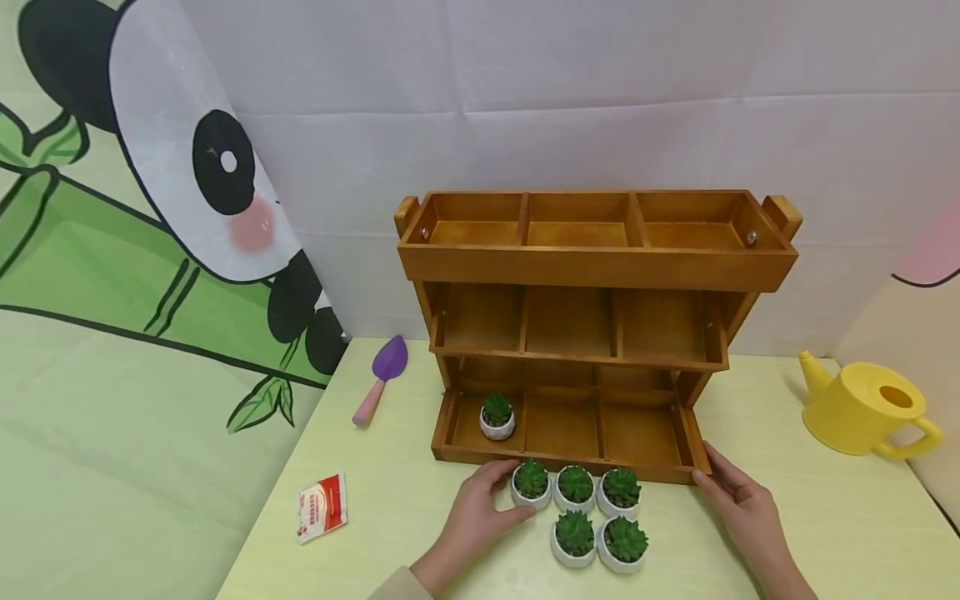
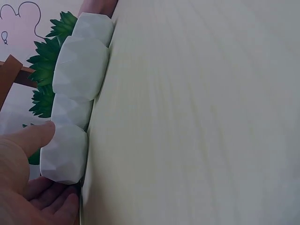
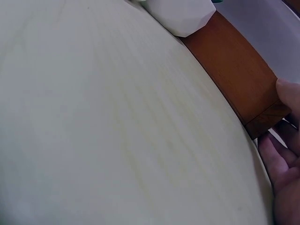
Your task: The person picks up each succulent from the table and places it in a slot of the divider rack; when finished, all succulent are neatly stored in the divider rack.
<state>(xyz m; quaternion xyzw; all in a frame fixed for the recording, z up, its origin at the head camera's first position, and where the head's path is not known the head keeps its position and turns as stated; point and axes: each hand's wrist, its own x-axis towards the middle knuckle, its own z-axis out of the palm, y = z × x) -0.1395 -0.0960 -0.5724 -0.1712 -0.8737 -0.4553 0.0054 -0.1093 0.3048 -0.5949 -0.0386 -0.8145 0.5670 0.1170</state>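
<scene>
The left hand (image 1: pixel 480 508) has its thumb and fingers spread just far enough to take in the leftmost succulent pot (image 1: pixel 531 486), pinching it between the thumb on the near side and the fingertips on the far side. The right hand (image 1: pixel 742 504) grips the front right corner of the wooden planter shelf (image 1: pixel 596 267), its thumb against the front board and its fingers round the side.

The held pot stands on the pale tabletop (image 1: pixel 420 500), just in front of the shelf's bottom tier, at the left end of a row of three; two further potted succulents (image 1: pixel 597 542) sit before the middle and right ones. Another potted succulent (image 1: pixel 497 419) is in the bottom tier's left compartment.

The head view looks down on green rosettes and dark filling inside white rims. The left wrist view shows what it does not: the pots' tall, faceted white walls, with neighbours overlapping in a line. The right wrist view shows the shelf corner close up, fingers curled at its edge, and part of one white pot.

A purple trowel (image 1: pixel 380 379) and a red-and-white packet (image 1: pixel 322 508) lie to the left; a yellow watering can (image 1: pixel 862 408) stands at the right.
</scene>
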